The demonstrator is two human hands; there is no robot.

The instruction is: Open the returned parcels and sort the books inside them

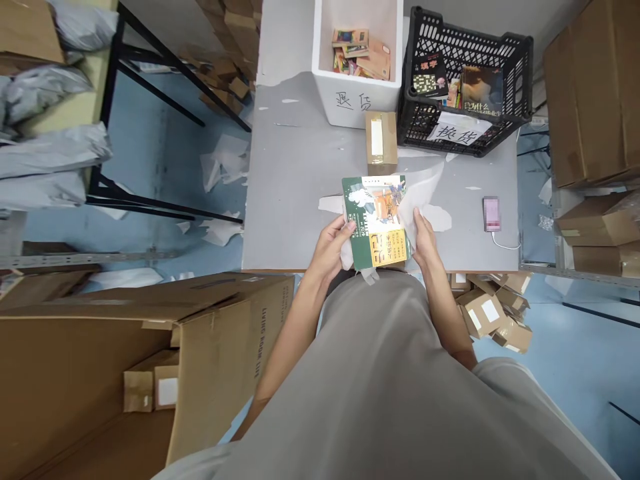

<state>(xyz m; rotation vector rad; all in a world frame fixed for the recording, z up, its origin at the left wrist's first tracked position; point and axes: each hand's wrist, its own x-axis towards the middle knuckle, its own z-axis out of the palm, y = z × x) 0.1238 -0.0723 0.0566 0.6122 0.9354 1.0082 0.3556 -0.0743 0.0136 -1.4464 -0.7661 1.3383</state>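
Observation:
Held over the near edge of the grey table (295,160) is a book (376,217) with a green, white and yellow illustrated cover. My left hand (332,245) grips its left edge, thumb on the cover and fingers hidden beneath. White wrapping paper (415,197) spreads out from behind the book to the right. My right hand (423,235) pinches this paper beside the book's right edge. A small strip of clear tape hangs at the book's bottom edge. Just beyond the book sits a small cardboard box (381,143) with a white label.
At the back stand a white bin (357,100) and a black plastic crate (465,127), both holding books. A phone (492,214) on a cable lies at right. A large open carton (235,340) stands at lower left; boxes (493,310) lie on the floor at right.

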